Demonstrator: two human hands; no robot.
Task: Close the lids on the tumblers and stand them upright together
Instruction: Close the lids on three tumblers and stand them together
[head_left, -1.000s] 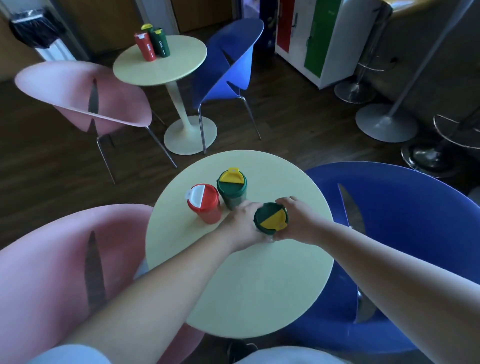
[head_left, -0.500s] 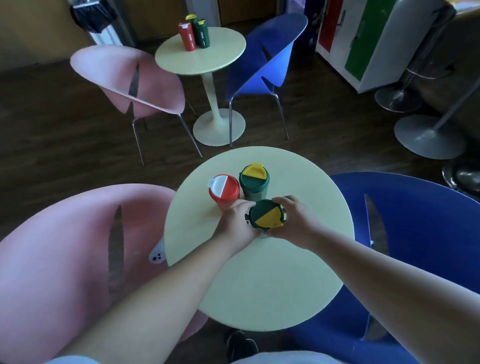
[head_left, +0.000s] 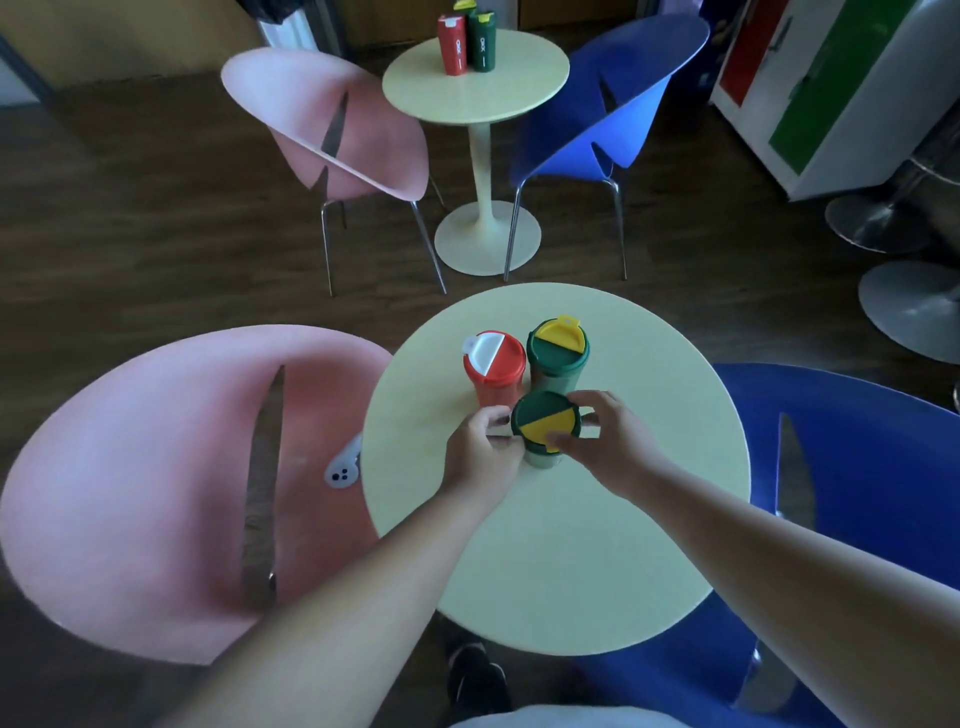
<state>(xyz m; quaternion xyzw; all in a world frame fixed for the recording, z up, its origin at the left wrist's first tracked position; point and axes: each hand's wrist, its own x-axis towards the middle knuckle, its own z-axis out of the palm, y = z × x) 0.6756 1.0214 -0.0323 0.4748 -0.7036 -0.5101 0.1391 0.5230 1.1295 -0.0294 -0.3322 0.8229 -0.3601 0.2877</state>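
Observation:
Three tumblers stand upright close together on the round pale table (head_left: 571, 561). At the back left is a red tumbler (head_left: 493, 371) with a white flap, beside it a green tumbler (head_left: 557, 353) with a yellow flap. The nearest green tumbler (head_left: 543, 423) has a green and yellow lid. My left hand (head_left: 480, 457) grips its left side, fingers curled at the lid rim. My right hand (head_left: 608, 441) holds the lid from the right, thumb at the yellow flap's front edge. Most of this tumbler's body is hidden by my hands.
A pink chair (head_left: 156, 493) stands left of the table with a white object (head_left: 343, 470) on its seat, a blue chair (head_left: 857, 493) right. Farther back are a second round table (head_left: 519, 88) bearing tumblers (head_left: 466, 41), two more chairs, a cabinet (head_left: 831, 88) and stool bases.
The near green tumbler went from tilted to upright and closer to the other two. Both hands stayed on it. The camera view shifted, so the table sits lower and more to the right.

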